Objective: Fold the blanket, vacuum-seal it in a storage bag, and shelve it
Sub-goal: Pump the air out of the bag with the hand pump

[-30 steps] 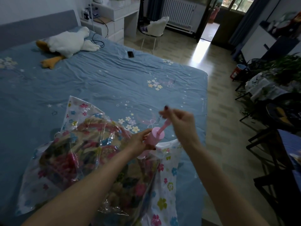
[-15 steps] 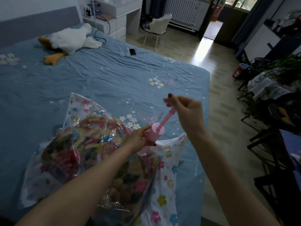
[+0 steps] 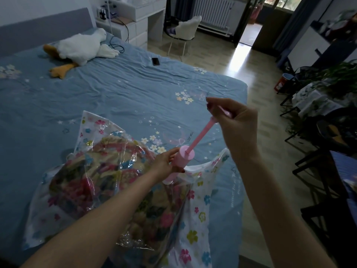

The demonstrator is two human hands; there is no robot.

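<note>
A clear storage bag (image 3: 195, 225) printed with small flowers lies on the blue bed (image 3: 119, 93), and a folded flowery blanket (image 3: 92, 182) fills it. A pink hand pump (image 3: 183, 157) stands tilted on the bag's upper right part. My left hand (image 3: 167, 163) grips the pump's barrel from the left. My right hand (image 3: 235, 120) holds the handle at the top of the pump's rod (image 3: 201, 136), which is drawn far out of the barrel. The valve under the pump is hidden.
A white plush goose (image 3: 81, 47) and a black phone (image 3: 155, 61) lie at the far side of the bed. A white chair (image 3: 186, 29) stands beyond it. Dark chairs, a table (image 3: 328, 171) and plants crowd the right, across a strip of bare floor.
My right hand has pulled the pump handle up and to the right, drawing the rod out further. The left hand has stayed on the barrel.
</note>
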